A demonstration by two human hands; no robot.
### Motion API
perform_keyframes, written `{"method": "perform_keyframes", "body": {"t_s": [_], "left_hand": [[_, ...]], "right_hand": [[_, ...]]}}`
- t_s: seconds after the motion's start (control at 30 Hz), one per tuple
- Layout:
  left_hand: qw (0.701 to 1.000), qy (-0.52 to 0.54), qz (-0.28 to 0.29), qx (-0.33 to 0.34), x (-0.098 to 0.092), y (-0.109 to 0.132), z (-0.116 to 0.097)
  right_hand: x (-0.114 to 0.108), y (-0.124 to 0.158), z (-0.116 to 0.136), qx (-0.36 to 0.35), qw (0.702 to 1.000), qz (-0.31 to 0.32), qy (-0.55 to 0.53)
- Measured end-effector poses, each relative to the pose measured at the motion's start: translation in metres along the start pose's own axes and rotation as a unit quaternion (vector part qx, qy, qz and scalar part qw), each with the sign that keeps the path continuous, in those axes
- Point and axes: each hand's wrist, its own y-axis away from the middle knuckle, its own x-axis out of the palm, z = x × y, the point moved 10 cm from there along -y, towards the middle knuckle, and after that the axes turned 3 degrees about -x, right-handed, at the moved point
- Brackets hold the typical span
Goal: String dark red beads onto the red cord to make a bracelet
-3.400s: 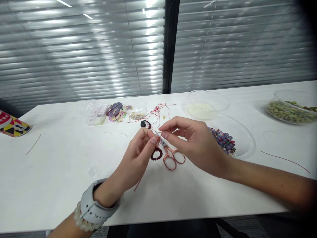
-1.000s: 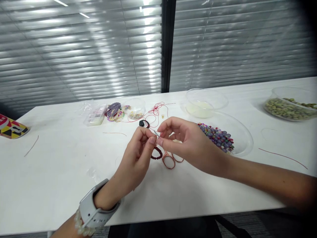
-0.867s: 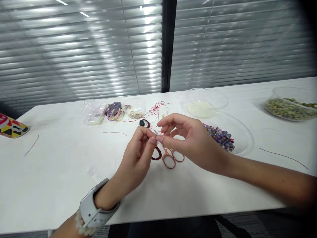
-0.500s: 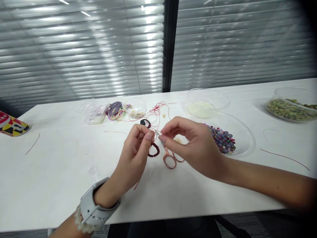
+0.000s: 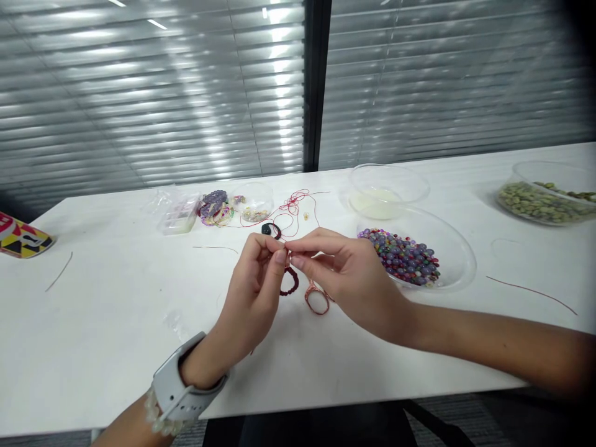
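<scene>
My left hand (image 5: 254, 288) is closed in a pinch on a thin red cord, most of it hidden by the fingers. A short end of cord shows below that hand. Right at those fingertips, my right hand (image 5: 358, 279) pinches too, its thumb and forefinger closed on the cord. Just under the joined fingertips is a bracelet of dark red beads (image 5: 294, 285), partly covered by my left hand. Rose-gold scissors (image 5: 317, 310) lie on the table beneath my right hand, which hides much of them.
A clear dish (image 5: 459, 273) of mixed beads sits right of my hands, with a pale-bottomed bowl (image 5: 372, 205) behind it. Tangled red cord (image 5: 294, 202), a black ring-shaped item (image 5: 274, 231) and purple bead strands (image 5: 215, 205) lie farther back. A green-filled tub (image 5: 535, 202) stands far right.
My right hand has moved left, bringing its fingertips against those of my left hand. It uncovers more of the beads in the dish and covers more of the scissors.
</scene>
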Motion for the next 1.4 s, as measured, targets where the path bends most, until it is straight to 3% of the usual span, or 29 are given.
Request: {"method": "perform_keyframes", "body": {"t_s": [0.27,0.53,0.7,0.87,1.0,1.4], "left_hand": [[0.993,-0.096,-0.027,0.056,-0.001,0.002,-0.001],[0.954,-0.244,-0.045,0.168,0.003,0.007,-0.018],[0.968,-0.207,-0.030,0.135,0.000,0.002,-0.012],[0.984,-0.156,-0.018,0.084,-0.002,-0.001,-0.002],[0.983,-0.165,-0.014,0.080,-0.002,-0.001,-0.002],[0.985,-0.152,0.000,0.079,-0.002,0.000,-0.004]], "right_hand": [[0.008,0.008,-0.022,0.142,0.980,-0.025,-0.139],[0.007,0.008,-0.027,0.153,0.976,-0.024,-0.153],[0.010,0.008,-0.040,0.182,0.973,-0.002,-0.142],[0.007,0.003,-0.037,0.159,0.979,-0.004,-0.131],[0.003,-0.001,-0.033,0.164,0.980,-0.006,-0.109],[0.007,-0.002,-0.025,0.209,0.970,0.084,-0.089]]}}
